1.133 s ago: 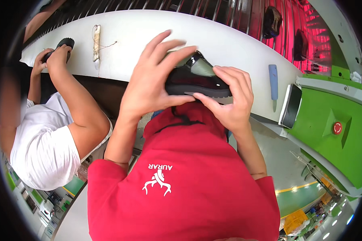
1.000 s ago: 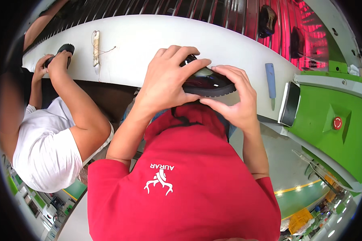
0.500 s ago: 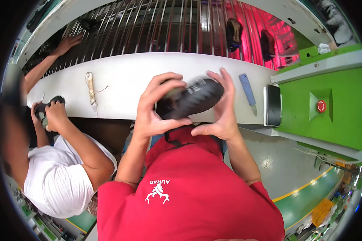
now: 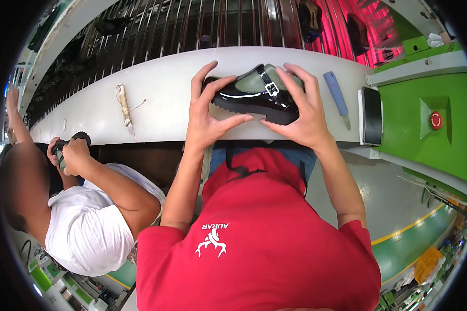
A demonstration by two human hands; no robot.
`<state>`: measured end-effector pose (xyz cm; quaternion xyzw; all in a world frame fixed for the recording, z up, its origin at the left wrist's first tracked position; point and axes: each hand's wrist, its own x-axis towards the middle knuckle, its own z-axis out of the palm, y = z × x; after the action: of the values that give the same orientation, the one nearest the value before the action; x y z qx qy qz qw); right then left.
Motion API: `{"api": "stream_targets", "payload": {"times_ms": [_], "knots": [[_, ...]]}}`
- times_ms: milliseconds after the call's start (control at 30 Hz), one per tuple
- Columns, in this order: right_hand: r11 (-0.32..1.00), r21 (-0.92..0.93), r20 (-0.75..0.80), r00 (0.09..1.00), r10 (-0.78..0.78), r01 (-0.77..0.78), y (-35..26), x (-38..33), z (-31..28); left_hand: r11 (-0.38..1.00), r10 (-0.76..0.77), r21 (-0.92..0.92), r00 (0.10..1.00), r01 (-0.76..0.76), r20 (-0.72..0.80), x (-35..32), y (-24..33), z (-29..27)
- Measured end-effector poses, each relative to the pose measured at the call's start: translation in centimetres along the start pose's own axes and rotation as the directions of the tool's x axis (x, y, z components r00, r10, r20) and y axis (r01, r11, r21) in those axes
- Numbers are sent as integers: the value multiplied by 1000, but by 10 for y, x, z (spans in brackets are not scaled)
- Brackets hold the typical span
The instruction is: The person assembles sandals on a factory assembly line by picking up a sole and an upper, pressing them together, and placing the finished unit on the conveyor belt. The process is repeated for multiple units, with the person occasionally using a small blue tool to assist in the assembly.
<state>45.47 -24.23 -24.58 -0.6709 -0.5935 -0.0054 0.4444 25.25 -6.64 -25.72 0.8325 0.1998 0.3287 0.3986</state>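
Observation:
A glossy black buckled shoe [image 4: 254, 96] with a ridged sole lies between my hands over the white worktop, its side facing me. A grey-green form fills its opening, and a strap with a silvery buckle crosses it. My left hand [image 4: 207, 106] curls round the toe end, thumb stretched below the sole. My right hand [image 4: 303, 106] wraps the heel end, fingers over the top and thumb under the heel. A blue-handled knife [image 4: 335, 96] rests to the right of my right hand. Left of my left hand lies a tool with a wrapped pale handle [image 4: 124, 106].
Behind the white worktop [image 4: 163, 122] runs a roller conveyor [image 4: 220, 26] carrying dark shoes [image 4: 310, 20], red-lit at right. A phone-like black slab [image 4: 371, 116] lies beside a green machine panel with a red button [image 4: 436, 120]. At left, a co-worker's hands [image 4: 75, 155] hold another shoe.
The shoe has turned from sole-showing to its buckled side, top now away from me. Both hands have shifted with it, farther out over the worktop. The view has moved slightly.

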Motion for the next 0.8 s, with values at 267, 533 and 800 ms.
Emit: {"api": "stream_targets", "payload": {"times_ms": [267, 533, 800], "knots": [[996, 84, -29, 999, 41, -38, 16, 1, 4, 999, 26, 24, 1000, -26, -13, 10, -10, 4], [995, 90, -94, 995, 40, -32, 23, -3, 13, 999, 11, 52, 998, -9, -56, 12, -7, 10], [997, 75, -121, 993, 15, -6, 18, 1, 13, 999, 34, 16, 997, -33, -76, 10, -8, 11]]}}
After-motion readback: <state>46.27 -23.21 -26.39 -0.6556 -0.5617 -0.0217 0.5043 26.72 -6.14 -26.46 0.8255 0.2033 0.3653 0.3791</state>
